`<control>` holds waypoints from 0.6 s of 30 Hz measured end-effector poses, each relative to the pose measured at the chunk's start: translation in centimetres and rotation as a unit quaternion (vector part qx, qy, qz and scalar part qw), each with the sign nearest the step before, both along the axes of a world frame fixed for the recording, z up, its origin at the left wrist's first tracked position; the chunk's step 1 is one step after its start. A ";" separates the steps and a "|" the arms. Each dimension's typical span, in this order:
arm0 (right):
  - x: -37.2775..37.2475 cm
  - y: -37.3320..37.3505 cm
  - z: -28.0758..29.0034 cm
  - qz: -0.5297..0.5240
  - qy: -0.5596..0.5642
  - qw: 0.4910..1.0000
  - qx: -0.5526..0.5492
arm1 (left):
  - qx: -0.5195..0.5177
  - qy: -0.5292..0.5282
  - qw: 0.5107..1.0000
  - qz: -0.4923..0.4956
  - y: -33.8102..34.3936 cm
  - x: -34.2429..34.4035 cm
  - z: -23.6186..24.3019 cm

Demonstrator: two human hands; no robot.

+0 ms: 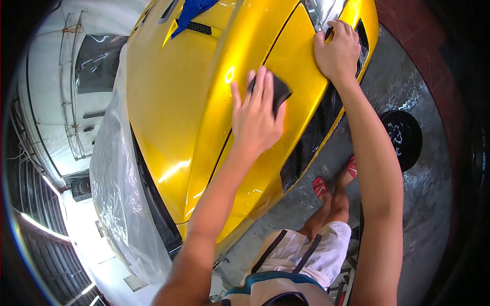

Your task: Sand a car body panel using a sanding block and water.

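Observation:
A glossy yellow car body (168, 112) fills the middle, its hood and front fender wet-looking with small drops on the paint. My left hand (258, 112) lies flat on the fender beside a panel seam, fingers stretched and pressing a thin black pad (280, 94) to the paint. Part of the pad sticks out between the fingers and thumb. At the car's front end, my right hand (339, 51) is bent over the edge beside the clear headlight (323, 11). Something dark shows between its thumb and index finger, too small to make out.
Clear plastic sheeting (120, 183) drapes the car's left side. A blue cloth (196, 13) lies on the hood. On the grey floor (388, 56) to the right stands a round black container (405, 140). A dark panel (99, 64) is by the far-left wall.

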State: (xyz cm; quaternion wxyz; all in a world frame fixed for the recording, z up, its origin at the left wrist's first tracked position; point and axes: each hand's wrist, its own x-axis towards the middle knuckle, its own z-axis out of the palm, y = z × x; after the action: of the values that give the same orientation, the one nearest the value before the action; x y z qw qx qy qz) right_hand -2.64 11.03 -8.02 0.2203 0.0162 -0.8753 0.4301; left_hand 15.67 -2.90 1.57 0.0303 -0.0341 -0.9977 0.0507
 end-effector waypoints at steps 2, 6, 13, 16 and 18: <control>-0.1 0.7 -0.6 -0.005 0.017 1.000 -0.001 | 0.013 -0.007 1.000 0.009 0.2 4.6 -0.1; 0.4 -0.1 0.1 -0.008 0.031 0.999 -0.032 | 0.029 -0.018 0.998 0.052 0.5 4.6 -0.2; 0.3 1.6 -1.7 0.033 0.089 0.979 -0.183 | 0.054 -0.049 0.996 -0.052 2.3 1.2 -0.4; -0.2 1.3 -1.4 0.024 0.174 0.970 -0.166 | 0.082 -0.108 0.991 -0.014 2.2 9.4 0.8; 0.7 0.7 -0.2 0.048 0.061 0.965 -0.251 | 0.069 -0.096 0.992 -0.043 1.7 7.9 1.3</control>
State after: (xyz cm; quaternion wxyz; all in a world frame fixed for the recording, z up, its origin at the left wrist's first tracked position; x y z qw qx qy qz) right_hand -1.92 11.75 -8.20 0.2492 0.0281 -0.7226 0.6442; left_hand 23.57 -1.25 2.90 -0.0611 -0.0798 -0.9947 -0.0230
